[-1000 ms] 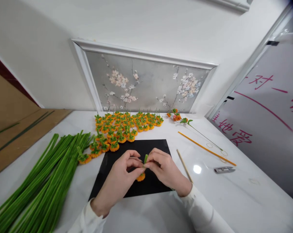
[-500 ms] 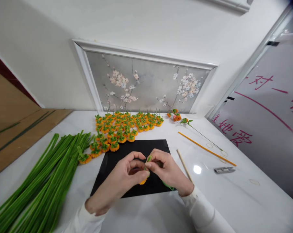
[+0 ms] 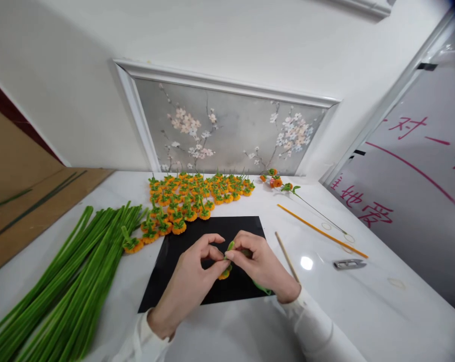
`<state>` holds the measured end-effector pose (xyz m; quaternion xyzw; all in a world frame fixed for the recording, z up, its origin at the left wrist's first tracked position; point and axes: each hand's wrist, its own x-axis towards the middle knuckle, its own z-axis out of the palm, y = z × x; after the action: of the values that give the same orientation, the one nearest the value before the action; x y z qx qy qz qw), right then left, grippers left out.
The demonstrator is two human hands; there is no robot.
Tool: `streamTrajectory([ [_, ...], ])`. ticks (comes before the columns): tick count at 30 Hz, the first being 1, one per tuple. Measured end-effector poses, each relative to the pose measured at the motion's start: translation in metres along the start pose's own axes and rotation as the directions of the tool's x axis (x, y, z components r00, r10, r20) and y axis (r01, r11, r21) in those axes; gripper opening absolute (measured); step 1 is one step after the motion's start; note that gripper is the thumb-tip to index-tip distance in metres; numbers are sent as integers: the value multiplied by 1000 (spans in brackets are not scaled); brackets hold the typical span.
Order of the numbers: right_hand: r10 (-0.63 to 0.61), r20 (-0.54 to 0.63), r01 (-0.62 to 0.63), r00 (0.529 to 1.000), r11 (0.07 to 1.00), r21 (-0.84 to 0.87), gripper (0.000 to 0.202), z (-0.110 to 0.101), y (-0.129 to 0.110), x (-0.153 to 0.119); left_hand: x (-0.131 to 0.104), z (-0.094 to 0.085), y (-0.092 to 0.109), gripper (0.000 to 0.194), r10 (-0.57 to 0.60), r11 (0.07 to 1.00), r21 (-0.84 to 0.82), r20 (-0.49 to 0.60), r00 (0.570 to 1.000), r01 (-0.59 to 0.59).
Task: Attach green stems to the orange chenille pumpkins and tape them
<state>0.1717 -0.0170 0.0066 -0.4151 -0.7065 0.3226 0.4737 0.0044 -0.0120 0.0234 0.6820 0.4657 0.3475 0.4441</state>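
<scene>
A white table [image 3: 348, 306] bears a black mat [image 3: 214, 226], green strips [image 3: 80, 276], orange flowers [image 3: 190, 216] and snips [image 3: 350, 264].

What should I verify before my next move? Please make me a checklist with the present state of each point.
1. Right hand grips the green piece: ok, pinched between thumb and fingertips.
2. Left hand holds the orange flower firmly: cannot tell, fingers hide the contact.
3. Flower positioned over the black mat: ok.
4. Thread snips away from both hands: ok, lying on the white table at the right.
5. Wooden stick clear of the right sleeve: cannot tell, its lower end reaches close to the cuff.
6. Green pipe cleaners gathered: ok, bundled at the left.
</scene>
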Motion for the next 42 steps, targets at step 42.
streamTrajectory([
  [42,-12,42,15,999,998,-64,17,1,-1,2,5,-3,-2,41,-119,980,-150,91,989,132],
])
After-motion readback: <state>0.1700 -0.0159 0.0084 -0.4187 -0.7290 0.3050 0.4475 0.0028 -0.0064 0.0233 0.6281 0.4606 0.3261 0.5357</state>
